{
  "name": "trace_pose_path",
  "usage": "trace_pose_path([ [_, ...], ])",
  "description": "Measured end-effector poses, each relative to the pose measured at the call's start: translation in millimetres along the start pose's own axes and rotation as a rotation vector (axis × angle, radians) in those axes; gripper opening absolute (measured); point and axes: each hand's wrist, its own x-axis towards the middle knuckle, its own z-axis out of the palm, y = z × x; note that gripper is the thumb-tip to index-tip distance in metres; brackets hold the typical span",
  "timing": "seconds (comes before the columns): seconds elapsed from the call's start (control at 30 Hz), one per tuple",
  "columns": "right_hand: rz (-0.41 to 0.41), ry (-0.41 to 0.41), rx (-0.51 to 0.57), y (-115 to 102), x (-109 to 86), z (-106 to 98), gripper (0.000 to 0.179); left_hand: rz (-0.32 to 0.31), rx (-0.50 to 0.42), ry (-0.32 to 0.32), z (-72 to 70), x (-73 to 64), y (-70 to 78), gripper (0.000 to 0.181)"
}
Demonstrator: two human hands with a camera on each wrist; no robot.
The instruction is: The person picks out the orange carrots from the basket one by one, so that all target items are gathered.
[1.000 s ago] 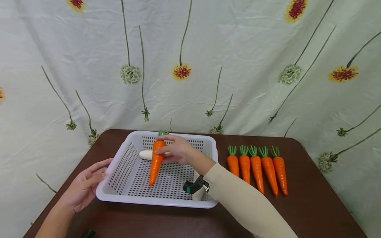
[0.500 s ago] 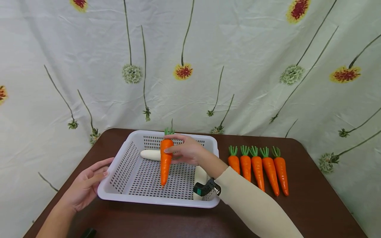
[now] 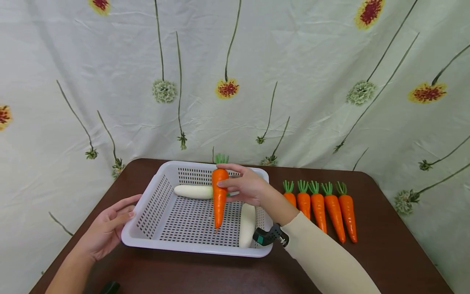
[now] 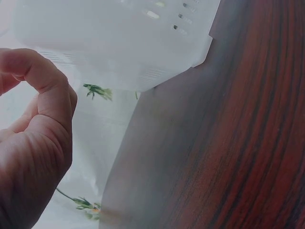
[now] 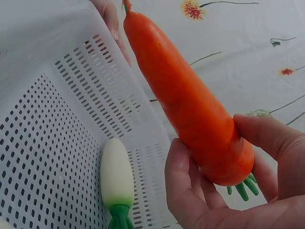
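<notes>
My right hand [image 3: 247,185] pinches an orange carrot [image 3: 220,196] near its green top, and the carrot hangs tip down over the white plastic basket [image 3: 194,246]. Close up in the right wrist view, thumb and fingers press around the thick end of the carrot [image 5: 190,100]. At the basket's left end, my left hand [image 3: 110,228] grips the rim between thumb and fingers. Inside lie two white radishes: one radish [image 3: 192,192] lengthwise along the back wall, the other radish [image 3: 247,225] against the right side. The left wrist view has the left hand [image 4: 43,109] beside the basket's underside.
Several carrots [image 3: 332,212] lie in a row right of the basket on the dark brown table [image 3: 385,245], tops pointing back. The right sleeve [image 3: 323,249] covers part of the nearest ones. Behind the table hangs a flowered cloth [image 3: 293,81]. A black object [image 3: 110,287] shows at the front left.
My right hand has carried the carrot rightward across the basket, uncovering more of both white radishes. The left hand stays at the rim, and the view has shifted slightly.
</notes>
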Motion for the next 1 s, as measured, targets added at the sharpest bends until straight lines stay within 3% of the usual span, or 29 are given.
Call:
trace_pose_path([
  [0.2, -0.026, 0.004, 0.001, 1.4, -10.3, -11.7, 0.059, -0.001, -0.004, 0.004, 1.1, -0.5, -0.4, 0.049],
  [0.67, -0.107, 0.120, -0.009, 9.7, -41.9, -41.1, 0.055, 0.001, 0.003, 0.016, 0.3, -0.6, -1.0, 0.049],
  [1.0, -0.147, 0.194, 0.041, 19.0, -61.3, -65.3, 0.059, 0.010, -0.006, 0.003, -0.9, -0.2, -1.5, 0.050],
])
